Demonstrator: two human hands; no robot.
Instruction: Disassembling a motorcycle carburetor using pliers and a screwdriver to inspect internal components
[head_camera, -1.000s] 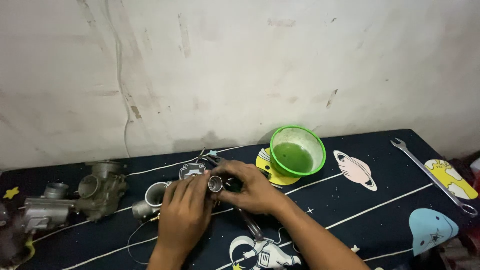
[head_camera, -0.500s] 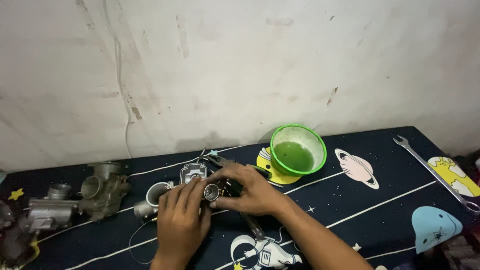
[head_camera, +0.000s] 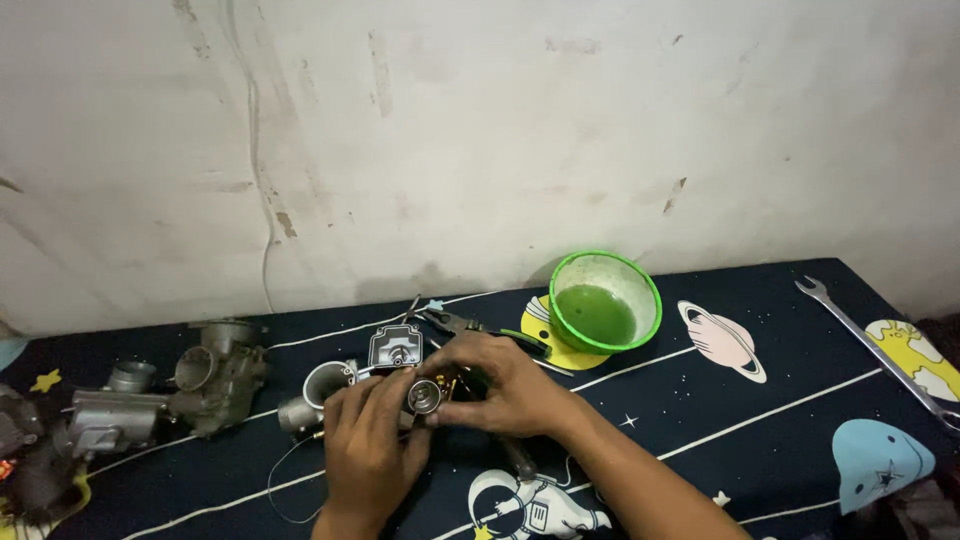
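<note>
Left hand (head_camera: 368, 440) and right hand (head_camera: 505, 385) both closed around small carburetor part (head_camera: 424, 396), pinched between fingertips, round open end facing up, near table's (head_camera: 760, 440) front edge; beyond, pliers (head_camera: 470, 325), green bowl (head_camera: 605, 300) toward back edge

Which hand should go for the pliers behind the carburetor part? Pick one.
Right, probably. The right hand lies just in front of the pliers, toward the green bowl. The left hand sits lower and farther left, cradling the small round metal part.
</note>
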